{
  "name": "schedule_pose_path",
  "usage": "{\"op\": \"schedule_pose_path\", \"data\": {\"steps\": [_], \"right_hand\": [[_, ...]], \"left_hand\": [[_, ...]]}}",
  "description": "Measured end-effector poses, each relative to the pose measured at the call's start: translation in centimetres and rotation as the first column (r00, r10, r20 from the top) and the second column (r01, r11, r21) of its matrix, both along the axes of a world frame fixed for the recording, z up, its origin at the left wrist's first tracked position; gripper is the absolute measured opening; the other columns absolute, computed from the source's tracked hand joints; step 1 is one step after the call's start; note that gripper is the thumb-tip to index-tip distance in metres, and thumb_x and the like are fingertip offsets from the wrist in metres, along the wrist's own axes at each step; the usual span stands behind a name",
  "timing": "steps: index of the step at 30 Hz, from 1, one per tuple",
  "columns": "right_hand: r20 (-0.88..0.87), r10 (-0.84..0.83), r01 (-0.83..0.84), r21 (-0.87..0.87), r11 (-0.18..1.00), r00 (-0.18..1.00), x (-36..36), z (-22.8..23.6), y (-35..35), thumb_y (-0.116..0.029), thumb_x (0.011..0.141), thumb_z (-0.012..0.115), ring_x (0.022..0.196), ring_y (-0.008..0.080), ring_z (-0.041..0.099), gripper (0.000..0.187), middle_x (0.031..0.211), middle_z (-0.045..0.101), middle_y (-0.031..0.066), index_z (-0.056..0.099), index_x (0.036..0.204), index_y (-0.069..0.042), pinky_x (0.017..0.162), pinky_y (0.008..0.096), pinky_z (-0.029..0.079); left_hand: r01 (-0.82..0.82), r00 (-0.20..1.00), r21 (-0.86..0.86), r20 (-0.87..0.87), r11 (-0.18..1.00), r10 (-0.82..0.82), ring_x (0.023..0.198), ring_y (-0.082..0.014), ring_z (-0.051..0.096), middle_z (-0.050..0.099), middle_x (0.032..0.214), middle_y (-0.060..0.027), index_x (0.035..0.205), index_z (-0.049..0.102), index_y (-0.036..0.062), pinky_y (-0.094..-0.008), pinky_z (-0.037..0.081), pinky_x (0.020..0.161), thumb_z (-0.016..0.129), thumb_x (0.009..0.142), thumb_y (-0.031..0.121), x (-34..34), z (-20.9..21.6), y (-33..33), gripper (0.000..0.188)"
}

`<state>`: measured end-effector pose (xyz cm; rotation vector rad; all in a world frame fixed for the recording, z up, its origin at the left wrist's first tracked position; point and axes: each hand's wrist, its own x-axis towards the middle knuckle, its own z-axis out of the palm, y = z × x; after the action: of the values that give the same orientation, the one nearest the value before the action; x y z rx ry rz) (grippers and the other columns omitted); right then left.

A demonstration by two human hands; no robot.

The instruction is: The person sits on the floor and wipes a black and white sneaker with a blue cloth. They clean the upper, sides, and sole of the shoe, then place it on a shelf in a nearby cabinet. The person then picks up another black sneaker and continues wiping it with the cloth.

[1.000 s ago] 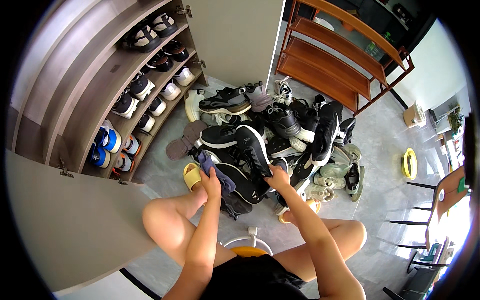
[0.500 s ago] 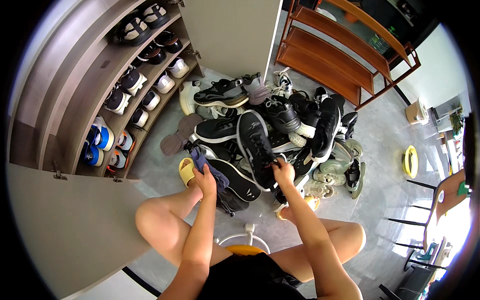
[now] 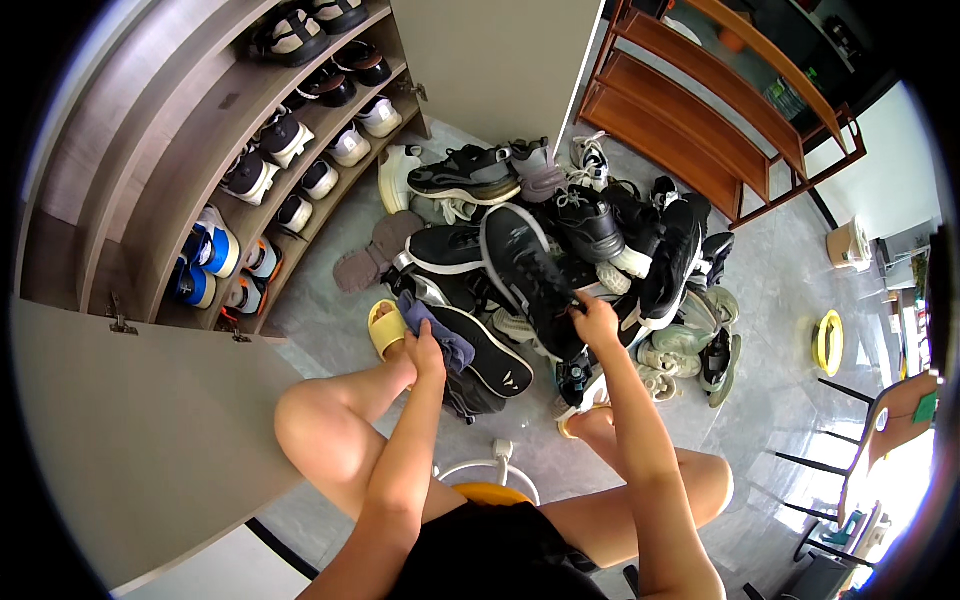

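Note:
My right hand (image 3: 597, 322) grips a black sneaker (image 3: 528, 275) with a pale sole edge by its heel end, above a big heap of shoes. In my left hand (image 3: 426, 350) is a bunched blue-grey cloth (image 3: 440, 332). Just right of the cloth lies a black shoe (image 3: 485, 352) with its sole turned up. Beyond both hands, the heap includes a black-and-grey sneaker (image 3: 465, 174), a black lace-up shoe (image 3: 590, 220) and a long black sneaker (image 3: 672, 262). A pair of grey-brown slippers (image 3: 365, 265) sits at the heap's left side.
On the left, an open shoe cabinet (image 3: 190, 150) has several pairs on slanted shelves. A brown slatted rack (image 3: 670, 120) stands at the far right. Further right are a beige bin (image 3: 848, 245), a yellow ring-shaped object (image 3: 827, 343) and a chair (image 3: 880, 430). Yellow slippers (image 3: 385, 328) are on my feet.
The whole view has shifted slightly, so the cabinet and heap appear further right. My right hand still holds the black sneaker over the heap, and my left still holds the cloth.

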<state>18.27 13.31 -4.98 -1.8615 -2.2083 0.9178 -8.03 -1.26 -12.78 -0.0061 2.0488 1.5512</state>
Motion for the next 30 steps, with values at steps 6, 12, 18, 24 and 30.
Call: {"op": "schedule_pose_path", "data": {"steps": [6, 12, 18, 24, 30], "right_hand": [[0.027, 0.288, -0.283, -0.129, 0.95, 0.957, -6.0, -1.1, -3.3, -0.028, 0.08, 0.065, 0.106, 0.0381, 0.061, 0.059, 0.109, 0.066, 0.0188, 0.049, 0.137, -0.022, 0.092, 0.0457, 0.048], [-0.466, 0.336, -0.474, -0.219, 0.853, 0.819, -4.4, -5.9, -2.3, -0.02, 0.069, 0.073, 0.119, 0.0373, 0.053, 0.091, 0.128, 0.056, 0.0203, 0.03, 0.15, -0.019, 0.103, 0.0383, 0.041], [-0.251, 0.226, -0.282, -0.218, 0.934, 0.941, -6.3, -1.3, -5.2, -0.025, 0.065, 0.076, 0.115, 0.0401, 0.054, 0.082, 0.122, 0.056, 0.0215, 0.039, 0.138, -0.019, 0.098, 0.0436, 0.044], [-0.127, 0.29, -0.256, 0.232, 0.938, 0.948, -5.2, 7.5, -5.0, -0.023, 0.061, 0.079, 0.11, 0.0364, 0.055, 0.068, 0.115, 0.058, 0.0156, 0.051, 0.122, -0.013, 0.095, 0.0434, 0.046], [-0.045, 0.313, -0.236, 0.555, 0.798, 0.949, -1.1, 18.0, -3.3, -0.019, 0.054, 0.076, 0.109, 0.0349, 0.054, 0.069, 0.117, 0.056, 0.0139, 0.058, 0.121, -0.017, 0.095, 0.0449, 0.043]], "left_hand": [[0.145, 0.987, 0.067, -0.075, 0.987, -0.14, 0.096, -0.0268, 0.058, 0.063, 0.105, -0.0167, 0.11, 0.054, -0.0053, -0.0352, 0.045, 0.088, 0.06, 0.094, 0.022, 0.6, 2.1, -0.2, 0.032], [0.221, 0.974, -0.08, 0.061, 0.972, -0.216, 0.134, -0.0326, 0.039, 0.038, 0.145, -0.0273, 0.141, 0.026, -0.0163, -0.0347, 0.03, 0.111, 0.06, 0.094, 0.028, 0.3, 3.5, -0.4, 0.073], [0.171, 0.969, 0.001, -0.18, 0.985, -0.168, 0.101, -0.0343, 0.061, 0.063, 0.111, -0.0219, 0.117, 0.054, -0.0064, -0.0377, 0.046, 0.091, 0.062, 0.091, 0.024, -0.8, 1.9, 0.8, 0.041], [0.32, 0.802, 0.285, -0.59, 0.904, -0.099, 0.106, -0.0308, 0.061, 0.062, 0.117, -0.0165, 0.126, 0.054, 0.0024, -0.0371, 0.045, 0.094, 0.067, 0.086, 0.015, 0.0, 11.5, 5.3, 0.044], [0.465, 0.026, -0.227, -0.963, 0.856, -0.269, 0.101, -0.0349, 0.057, 0.057, 0.123, -0.0109, 0.13, 0.058, 0.0199, -0.0422, 0.05, 0.084, 0.066, 0.079, 0.005, -1.8, 24.4, 9.0, 0.054]]}}
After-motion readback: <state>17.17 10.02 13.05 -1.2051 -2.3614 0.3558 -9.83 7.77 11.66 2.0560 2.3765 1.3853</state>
